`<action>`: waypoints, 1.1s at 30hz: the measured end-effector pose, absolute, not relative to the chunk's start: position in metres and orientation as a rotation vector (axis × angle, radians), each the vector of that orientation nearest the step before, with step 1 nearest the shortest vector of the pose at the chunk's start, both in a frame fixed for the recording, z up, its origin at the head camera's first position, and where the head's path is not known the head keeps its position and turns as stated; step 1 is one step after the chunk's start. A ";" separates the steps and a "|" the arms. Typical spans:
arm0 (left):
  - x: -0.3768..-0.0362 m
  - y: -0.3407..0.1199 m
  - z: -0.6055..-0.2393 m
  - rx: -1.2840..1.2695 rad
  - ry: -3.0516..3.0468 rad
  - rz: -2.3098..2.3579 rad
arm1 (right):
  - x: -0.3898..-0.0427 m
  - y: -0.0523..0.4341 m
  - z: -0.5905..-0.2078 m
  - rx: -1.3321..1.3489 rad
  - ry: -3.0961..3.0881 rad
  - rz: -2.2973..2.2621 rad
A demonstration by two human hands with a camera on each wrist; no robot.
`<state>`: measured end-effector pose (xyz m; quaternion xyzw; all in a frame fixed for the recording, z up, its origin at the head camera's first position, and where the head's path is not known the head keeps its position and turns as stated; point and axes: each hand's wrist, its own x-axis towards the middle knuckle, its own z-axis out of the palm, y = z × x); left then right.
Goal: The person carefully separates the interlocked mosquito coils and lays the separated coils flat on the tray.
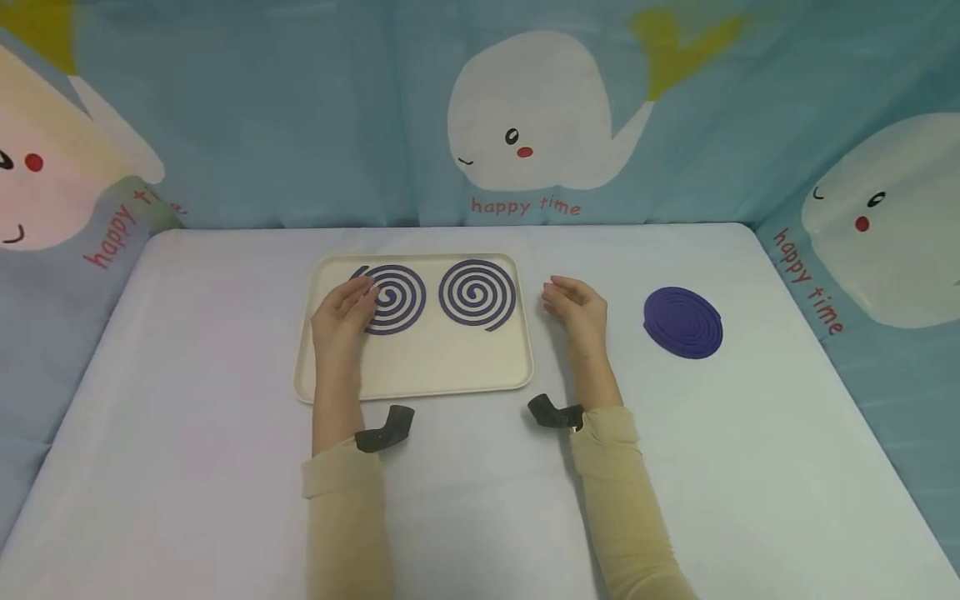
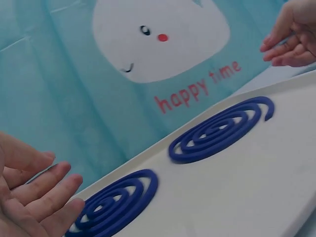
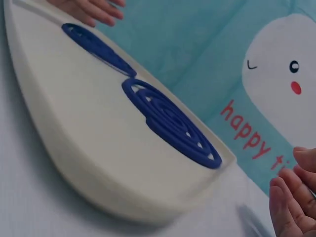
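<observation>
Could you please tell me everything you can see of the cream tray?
The cream tray is a shallow rectangle with rounded corners and a raised rim, smooth and plastic-looking. It lies flat on the white table, its long sides running left to right. Two blue-purple spirals rest side by side along its far half; its near half is bare. In the head view the left hand overlaps its left end, without gripping it; the right hand is apart from it, beyond its right end.
</observation>
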<state>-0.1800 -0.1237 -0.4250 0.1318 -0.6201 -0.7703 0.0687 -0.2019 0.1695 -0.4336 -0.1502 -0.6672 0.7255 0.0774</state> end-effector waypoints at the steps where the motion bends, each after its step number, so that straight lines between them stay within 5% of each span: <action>1: -0.180 -0.121 -0.425 0.395 -1.880 -2.314 | -0.201 0.173 -0.434 -0.443 -2.004 2.176; 20: -0.169 0.049 -0.436 -0.045 -2.082 -2.585 | -0.153 0.323 -0.437 -0.424 -2.110 1.993; 33: -0.172 0.144 -0.439 -0.197 -2.322 -2.681 | -0.145 0.380 -0.430 -0.534 -1.952 1.977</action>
